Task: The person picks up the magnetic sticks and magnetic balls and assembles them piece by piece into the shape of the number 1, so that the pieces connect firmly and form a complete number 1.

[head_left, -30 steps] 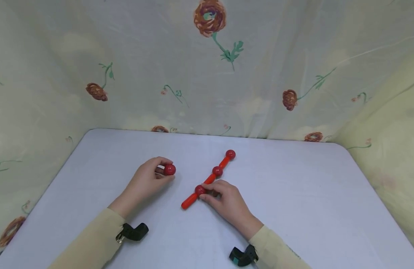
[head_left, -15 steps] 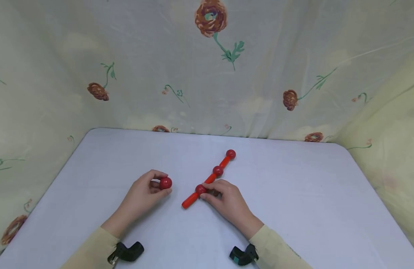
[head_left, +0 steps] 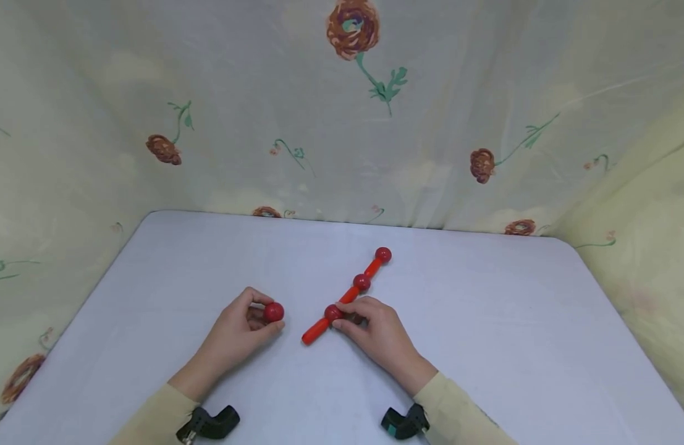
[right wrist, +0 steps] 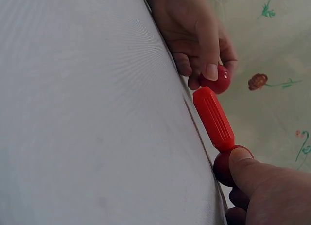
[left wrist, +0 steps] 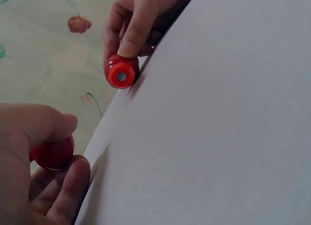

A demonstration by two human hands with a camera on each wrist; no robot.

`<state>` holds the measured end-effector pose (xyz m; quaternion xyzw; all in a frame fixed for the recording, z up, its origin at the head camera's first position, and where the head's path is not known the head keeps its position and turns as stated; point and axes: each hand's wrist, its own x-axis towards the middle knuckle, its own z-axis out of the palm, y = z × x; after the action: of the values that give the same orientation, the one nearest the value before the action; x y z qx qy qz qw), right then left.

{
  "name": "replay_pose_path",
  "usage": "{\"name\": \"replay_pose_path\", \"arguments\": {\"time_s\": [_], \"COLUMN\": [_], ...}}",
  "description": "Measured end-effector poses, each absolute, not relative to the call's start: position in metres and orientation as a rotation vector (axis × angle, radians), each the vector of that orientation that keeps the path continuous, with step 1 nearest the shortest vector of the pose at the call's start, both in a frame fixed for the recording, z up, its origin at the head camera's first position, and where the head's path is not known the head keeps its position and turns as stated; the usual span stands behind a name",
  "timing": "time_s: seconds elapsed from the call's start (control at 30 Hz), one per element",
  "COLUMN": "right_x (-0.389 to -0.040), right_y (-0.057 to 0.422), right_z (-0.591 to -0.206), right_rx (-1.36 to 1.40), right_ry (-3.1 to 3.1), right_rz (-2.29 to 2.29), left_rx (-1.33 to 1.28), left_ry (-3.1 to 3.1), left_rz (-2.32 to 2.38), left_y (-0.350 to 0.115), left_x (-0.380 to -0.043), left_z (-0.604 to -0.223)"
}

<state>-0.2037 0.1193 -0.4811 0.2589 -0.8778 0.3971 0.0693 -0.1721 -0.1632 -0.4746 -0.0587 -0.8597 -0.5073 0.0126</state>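
A glossy red ball (head_left: 274, 312) is pinched between the thumb and fingers of my left hand (head_left: 233, 334), left of the table's middle. My right hand (head_left: 383, 334) pinches the nearest ball (head_left: 333, 313) of a slanting chain of red balls and orange-red rods. From that ball a ribbed rod (right wrist: 213, 118) sticks out toward the left hand. Its free end shows a grey round disc (left wrist: 121, 77) in the left wrist view. Farther along the chain come a middle ball (head_left: 362, 282) and a far end ball (head_left: 383, 254). A gap separates the loose ball from the rod's end.
The white table (head_left: 514, 321) has rounded far corners. Behind and beside it hangs a pale curtain (head_left: 236, 93) printed with brown flowers. A black wrist camera (head_left: 208, 423) sits at the left sleeve, another camera (head_left: 405, 422) at the right.
My left hand has drawn the loose ball back toward the near side and slightly left. The right hand keeps its pinch on the chain's near ball, almost still.
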Motion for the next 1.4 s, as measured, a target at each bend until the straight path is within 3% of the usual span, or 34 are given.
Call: {"name": "replay_pose_path", "arguments": {"time_s": [0.4,1.4], "right_x": [-0.2041,-0.2043], "right_y": [0.1207,0.1206], "right_z": [-0.4819,-0.4809], "right_rx": [0.775,0.768], "right_ry": [-2.642,-2.677], "right_rz": [1.187,1.155], "left_rx": [-0.467,-0.789], "left_ry": [-2.711,-2.747], "left_rz": [-1.382,-1.152], "left_y": [-0.1598,-0.1561], "left_x": [-0.1675,-0.1629], "left_z": [-0.4737,-0.4791]}}
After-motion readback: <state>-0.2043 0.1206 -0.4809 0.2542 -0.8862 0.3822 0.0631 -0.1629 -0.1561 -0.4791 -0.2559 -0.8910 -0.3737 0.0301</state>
